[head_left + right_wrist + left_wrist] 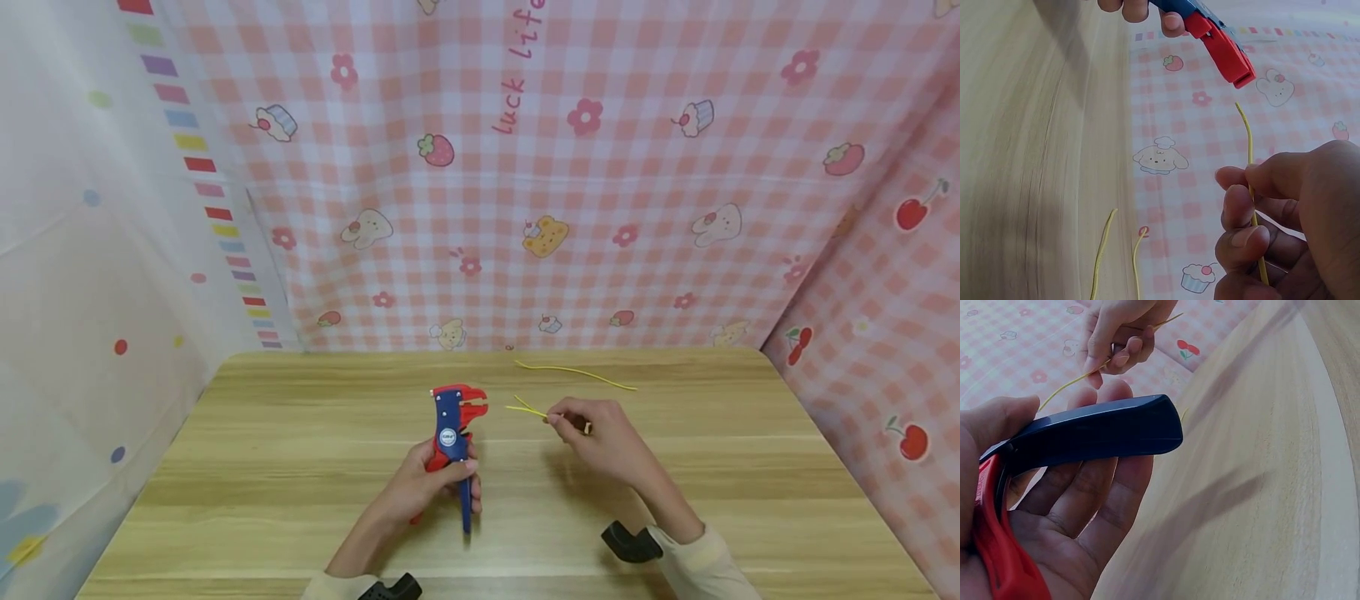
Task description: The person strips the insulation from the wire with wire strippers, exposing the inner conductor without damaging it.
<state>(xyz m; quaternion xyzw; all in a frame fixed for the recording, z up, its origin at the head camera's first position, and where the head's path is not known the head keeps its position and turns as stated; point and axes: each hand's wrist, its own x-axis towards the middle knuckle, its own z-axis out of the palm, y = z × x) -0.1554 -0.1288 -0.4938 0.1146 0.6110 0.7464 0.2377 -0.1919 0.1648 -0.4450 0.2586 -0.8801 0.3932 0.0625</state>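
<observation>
While left grip [415, 485], half-curled, holds stripper [450, 421] | right grip [604, 437] pinches yellow wire [1249, 140]

Light wood-grain bench [300, 450] sits in front of pink-and-white checked cartoon-print cloth [487, 187]; pink cherry-print cloth [873, 333] hangs right, white dotted fabric [97, 258] left.

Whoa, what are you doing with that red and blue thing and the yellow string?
A person is holding a red-and-blue hand tool in their left hand. Their right hand pinches a thin yellow wire, with its tip pointing toward the tool's red end. The wire and the tool aren't touching; there's a small gap between them. Another yellow wire lies farther back on the wooden table.
</observation>
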